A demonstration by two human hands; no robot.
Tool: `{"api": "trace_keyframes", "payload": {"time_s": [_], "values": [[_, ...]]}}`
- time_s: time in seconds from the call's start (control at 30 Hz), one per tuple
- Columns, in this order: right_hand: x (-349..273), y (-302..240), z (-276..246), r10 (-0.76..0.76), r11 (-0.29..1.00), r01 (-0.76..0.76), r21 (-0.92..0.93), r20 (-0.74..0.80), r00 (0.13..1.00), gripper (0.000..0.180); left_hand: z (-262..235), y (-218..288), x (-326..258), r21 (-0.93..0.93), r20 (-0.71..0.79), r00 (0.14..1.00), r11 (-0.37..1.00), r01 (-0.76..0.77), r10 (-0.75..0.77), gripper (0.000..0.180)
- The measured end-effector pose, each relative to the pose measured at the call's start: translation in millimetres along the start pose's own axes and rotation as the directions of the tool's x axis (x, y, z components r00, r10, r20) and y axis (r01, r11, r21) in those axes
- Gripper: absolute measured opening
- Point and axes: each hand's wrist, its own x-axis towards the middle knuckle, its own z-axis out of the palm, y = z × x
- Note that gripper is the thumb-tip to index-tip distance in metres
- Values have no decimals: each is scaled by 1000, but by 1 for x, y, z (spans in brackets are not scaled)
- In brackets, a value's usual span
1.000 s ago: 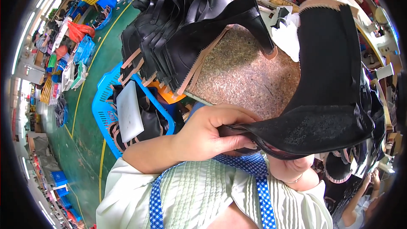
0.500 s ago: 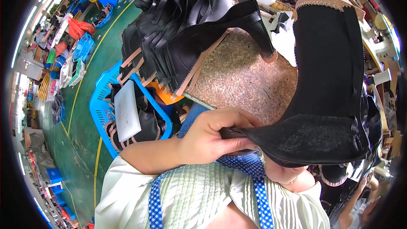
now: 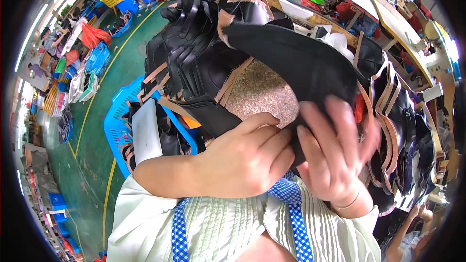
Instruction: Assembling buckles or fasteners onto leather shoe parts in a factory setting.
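A black boot upper (image 3: 310, 60) with a tan zigzag-cut edge is in front of me, bent over the speckled brown work surface (image 3: 257, 90). My left hand (image 3: 247, 153) is closed on its folded lower part, close to my chest. My right hand (image 3: 330, 153) lies against the same piece with fingers stretched out and partly blurred; its fingertips touch the black material. Part of the upper is hidden behind both hands. A pile of black boot uppers (image 3: 187, 51) lies beyond my left hand. More black uppers (image 3: 407, 131) with tan edges hang in layers to the right.
A blue basket (image 3: 116, 121) at the left holds black pieces and a white flat slab (image 3: 146, 131). Green floor (image 3: 92, 174) with yellow lines runs along the left. At lower right, another person's arms (image 3: 405, 230) show. Tables (image 3: 395, 29) stand at the far right.
The boot upper, previously upright at the right, has swung left and lies bent over the work surface. My right hand has come from beneath it to its near side. My left hand still grips it.
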Motion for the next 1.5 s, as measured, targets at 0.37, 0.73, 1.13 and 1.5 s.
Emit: {"api": "trace_keyframes", "payload": {"time_s": [0.37,0.73,1.13,1.5], "values": [[-28,2,28,-60,997,68,37,-189,980,11,-2,16,-7,-77,-209,950,972,222,-234,25],[-41,-4,26,-45,997,61,53,-268,962,14,-2,17,-6,-14,-295,950,995,100,-100,16],[-47,6,19,-323,937,250,-242,-334,886,0,-2,4,-12,-181,-269,961,983,13,-62,21],[-23,-20,37,-92,978,-35,-207,-575,813,24,-7,-5,-18,-205,-248,969,978,-39,-14,24]]}}
